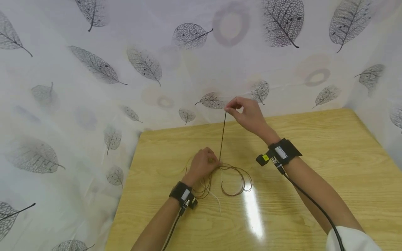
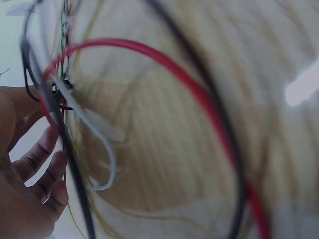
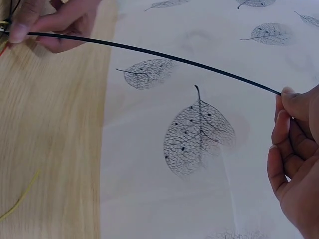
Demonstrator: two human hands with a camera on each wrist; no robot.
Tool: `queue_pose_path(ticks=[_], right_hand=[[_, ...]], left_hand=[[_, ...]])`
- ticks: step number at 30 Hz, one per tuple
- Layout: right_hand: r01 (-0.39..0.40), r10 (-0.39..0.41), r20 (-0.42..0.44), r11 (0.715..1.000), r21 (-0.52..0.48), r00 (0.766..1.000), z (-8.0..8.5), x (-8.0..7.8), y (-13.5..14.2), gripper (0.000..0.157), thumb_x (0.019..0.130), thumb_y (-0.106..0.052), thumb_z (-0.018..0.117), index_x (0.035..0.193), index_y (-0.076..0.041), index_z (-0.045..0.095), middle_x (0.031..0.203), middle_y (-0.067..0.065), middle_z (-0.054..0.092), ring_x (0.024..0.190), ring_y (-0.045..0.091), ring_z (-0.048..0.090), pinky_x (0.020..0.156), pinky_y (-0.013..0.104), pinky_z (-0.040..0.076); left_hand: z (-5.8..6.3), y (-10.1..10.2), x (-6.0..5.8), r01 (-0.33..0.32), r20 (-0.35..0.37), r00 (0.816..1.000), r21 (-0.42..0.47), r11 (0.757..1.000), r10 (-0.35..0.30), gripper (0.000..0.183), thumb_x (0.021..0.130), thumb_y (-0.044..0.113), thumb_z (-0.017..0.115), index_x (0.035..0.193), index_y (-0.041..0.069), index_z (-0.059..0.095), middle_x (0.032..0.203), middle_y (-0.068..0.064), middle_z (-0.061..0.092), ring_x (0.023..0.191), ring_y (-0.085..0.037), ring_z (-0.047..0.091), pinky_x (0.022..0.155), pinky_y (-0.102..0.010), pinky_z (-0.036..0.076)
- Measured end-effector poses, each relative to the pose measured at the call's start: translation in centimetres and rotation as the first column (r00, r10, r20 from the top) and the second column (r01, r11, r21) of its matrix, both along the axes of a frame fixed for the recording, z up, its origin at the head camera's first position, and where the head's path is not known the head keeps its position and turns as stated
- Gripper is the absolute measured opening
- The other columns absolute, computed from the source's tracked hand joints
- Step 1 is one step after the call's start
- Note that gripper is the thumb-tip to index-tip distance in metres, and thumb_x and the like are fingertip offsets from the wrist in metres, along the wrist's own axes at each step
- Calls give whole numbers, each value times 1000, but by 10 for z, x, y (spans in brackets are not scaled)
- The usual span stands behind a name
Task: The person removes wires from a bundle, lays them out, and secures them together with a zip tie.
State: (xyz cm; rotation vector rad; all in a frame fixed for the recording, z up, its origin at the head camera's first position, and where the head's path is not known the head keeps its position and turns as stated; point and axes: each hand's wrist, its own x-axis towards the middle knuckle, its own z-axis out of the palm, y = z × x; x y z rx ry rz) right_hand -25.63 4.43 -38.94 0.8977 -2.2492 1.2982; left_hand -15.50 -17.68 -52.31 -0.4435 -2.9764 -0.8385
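My left hand (image 1: 202,164) pinches a bundle of thin coloured wires (image 1: 240,191) just above the tabletop. In the left wrist view, red, black, white, green and yellow wires loop close to the camera, the red wire (image 2: 149,52) crossing in front. A thin black cable tie (image 1: 222,139) rises from the bundle, stretched up from the left fingers to my right hand (image 1: 248,113). The right thumb and fingertips pinch its upper end, as the right wrist view shows, where the tie (image 3: 174,57) bends slightly. The left fingers partly hide where it meets the wires.
The wood-grain table (image 1: 314,195) carries the loose wire loops, with a white wire end (image 1: 217,202) lying toward the front. A leaf-printed sheet (image 1: 188,69) rises behind the table and at both sides. Cabled bands (image 1: 282,151) circle both wrists.
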Motion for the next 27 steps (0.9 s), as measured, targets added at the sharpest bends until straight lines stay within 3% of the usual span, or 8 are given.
queue_pose_path(ticks=[2, 6, 10, 13, 17, 27], right_hand=[[13, -13, -14, 1000, -6, 1000, 3, -2, 1, 9, 89, -18, 73, 93, -10, 72, 86, 1, 72, 78, 12, 60, 73, 32, 47], [7, -8, -38, 999, -31, 999, 6, -6, 3, 9, 89, -15, 73, 93, -8, 72, 84, 2, 72, 77, 12, 60, 73, 33, 47], [18, -19, -45, 999, -38, 999, 7, -6, 4, 10, 89, -14, 72, 94, -6, 72, 85, 3, 73, 77, 13, 60, 74, 34, 47], [37, -38, -45, 999, -30, 998, 8, -6, 5, 10, 90, -14, 72, 95, -5, 71, 86, 4, 73, 78, 14, 60, 74, 34, 47], [56, -57, -48, 998, -36, 997, 7, -8, 3, 10, 89, -12, 72, 94, -4, 71, 86, 5, 73, 78, 15, 60, 74, 34, 47], [101, -101, -22, 995, -26, 995, 2, -17, 7, 16, 89, -21, 72, 96, -7, 73, 88, 4, 74, 77, 14, 62, 75, 35, 50]], left_hand=[[-2, 0, 1, 3, -17, 1000, -6, 1000, -3, 23, 81, 40, 78, 70, 19, 78, 94, 2, 62, 85, -16, 58, 93, -39, 49], [-5, 0, 1, 18, -55, 998, -13, 1000, -19, 23, 80, 39, 78, 71, 19, 77, 96, 0, 63, 89, -18, 60, 111, -46, 33], [-8, 2, 3, 24, -54, 998, -17, 1000, -24, 23, 80, 40, 78, 74, 18, 77, 98, 1, 63, 90, -17, 59, 105, -43, 41], [-9, 1, 4, 17, -56, 998, -16, 1000, -18, 23, 80, 41, 78, 75, 18, 77, 99, 2, 63, 90, -17, 58, 90, -39, 50], [-11, 0, 5, 23, -80, 996, -23, 999, -25, 22, 80, 41, 77, 76, 19, 77, 99, 2, 63, 86, -17, 56, 74, -34, 51], [-10, 0, 7, 46, -149, 987, -101, 994, -61, 22, 82, 45, 74, 77, 24, 76, 101, 3, 62, 85, -15, 54, 71, -31, 48]])
